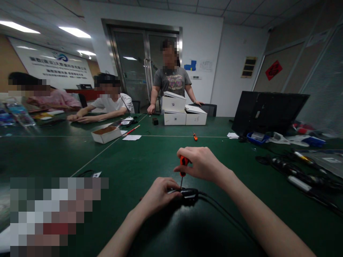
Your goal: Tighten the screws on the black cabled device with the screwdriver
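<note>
My right hand (199,162) is closed around the orange-and-black handle of a screwdriver (183,161), held nearly upright. Its thin shaft points down, with the tip at a black corded computer mouse (189,195). From the left, my left hand (163,191) grips the mouse against the table, fingers over its near end. The underside of the mouse and part of its body are hidden by my fingers and shadow. A black cable (222,207) runs from the mouse to the right and toward me.
Ahead on the green table (150,157) lies another orange screwdriver (195,136). White boxes (175,118) are stacked at the far side, before a standing person (173,80). An open box (106,134) is at left; a monitor (268,110) and cables (302,171) are at right. Other people sit at left.
</note>
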